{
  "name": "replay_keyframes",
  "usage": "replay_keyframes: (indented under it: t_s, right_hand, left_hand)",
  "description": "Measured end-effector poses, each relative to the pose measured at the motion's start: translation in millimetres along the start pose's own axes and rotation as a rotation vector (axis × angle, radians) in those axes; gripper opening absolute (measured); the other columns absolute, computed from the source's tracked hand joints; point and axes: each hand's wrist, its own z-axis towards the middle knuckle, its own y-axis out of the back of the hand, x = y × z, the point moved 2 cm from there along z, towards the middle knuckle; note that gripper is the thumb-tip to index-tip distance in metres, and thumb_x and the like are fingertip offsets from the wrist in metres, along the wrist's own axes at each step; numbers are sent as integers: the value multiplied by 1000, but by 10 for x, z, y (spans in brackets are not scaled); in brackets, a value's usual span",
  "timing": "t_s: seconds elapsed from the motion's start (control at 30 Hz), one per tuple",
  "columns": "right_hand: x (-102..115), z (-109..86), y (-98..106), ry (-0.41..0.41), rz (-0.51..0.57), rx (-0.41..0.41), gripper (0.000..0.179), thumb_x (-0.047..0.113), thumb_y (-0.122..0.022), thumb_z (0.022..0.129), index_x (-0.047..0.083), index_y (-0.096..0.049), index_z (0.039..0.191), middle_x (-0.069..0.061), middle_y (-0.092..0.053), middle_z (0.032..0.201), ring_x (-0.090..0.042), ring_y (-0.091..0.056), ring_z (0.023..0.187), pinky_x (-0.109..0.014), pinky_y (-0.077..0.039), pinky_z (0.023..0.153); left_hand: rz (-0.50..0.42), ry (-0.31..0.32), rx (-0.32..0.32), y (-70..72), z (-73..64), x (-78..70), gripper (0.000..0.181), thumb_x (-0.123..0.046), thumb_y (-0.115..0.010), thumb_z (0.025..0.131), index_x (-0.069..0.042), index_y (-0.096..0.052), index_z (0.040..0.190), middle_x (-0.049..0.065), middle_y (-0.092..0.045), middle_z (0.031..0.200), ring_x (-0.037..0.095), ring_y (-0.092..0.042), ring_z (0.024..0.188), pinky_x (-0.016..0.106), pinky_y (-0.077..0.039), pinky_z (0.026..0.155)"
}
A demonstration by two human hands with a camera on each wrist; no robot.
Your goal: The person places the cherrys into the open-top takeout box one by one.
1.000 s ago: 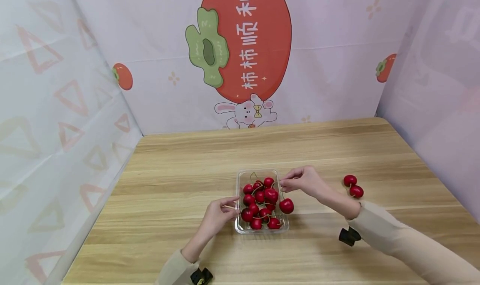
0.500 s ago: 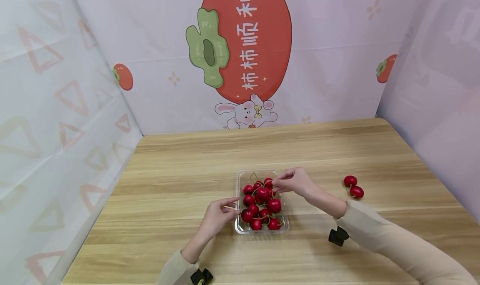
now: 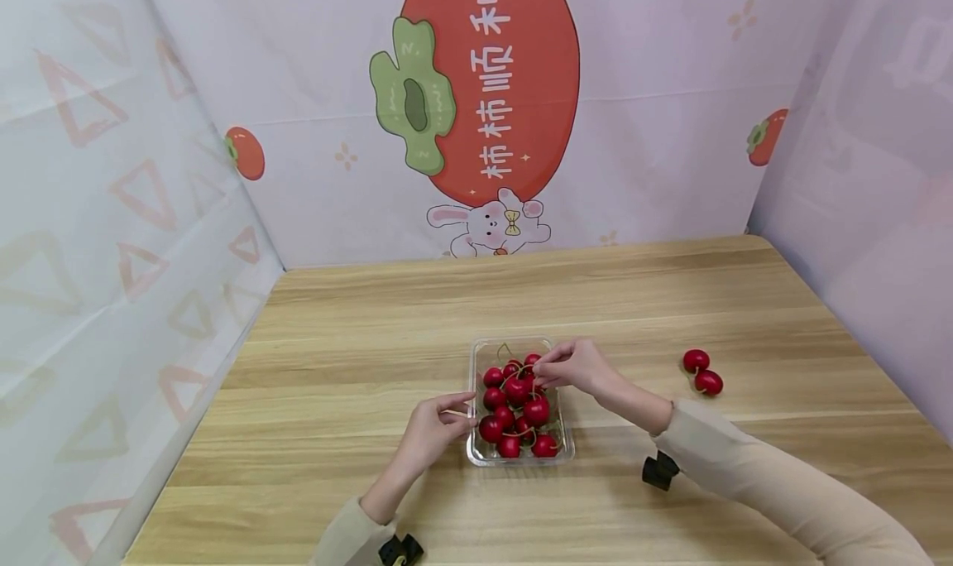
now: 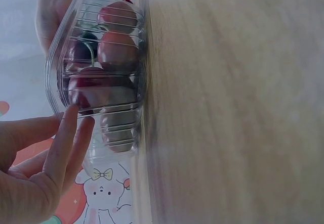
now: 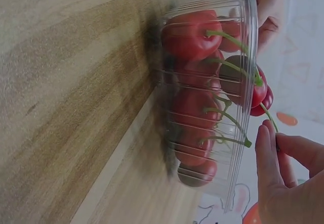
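A clear plastic box of red cherries stands on the table. My left hand touches its left wall with outstretched fingertips, right at the rim in the left wrist view. My right hand pinches a green stem between thumb and fingertips at the box's right side. From that grip hangs a pair of cherries, over the fruit in the box. Seen from the right wrist, the held cherries show beyond the rim, partly behind the clear wall.
Two more cherries lie on the wooden table to the right, beyond my right forearm. A printed cloth hangs behind the table's far edge, with more cloth along both sides.
My right hand has moved left with the pair of cherries, from the box's right edge to over the fruit inside. The left hand has stayed in place.
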Motion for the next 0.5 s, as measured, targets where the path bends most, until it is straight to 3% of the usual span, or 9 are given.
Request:
replay_keyframes:
  t_s: [0.5]
  right_hand:
    - [-66, 48, -23, 129, -206, 4, 18, 6, -63, 80, -9, -66, 90, -17, -66, 84, -22, -65, 69, -39, -57, 69]
  left_hand:
    - [-17, -4, 2, -5, -9, 9, 38, 7, -62, 76, 12, -54, 112, 21, -60, 89, 25, -64, 76, 33, -58, 64]
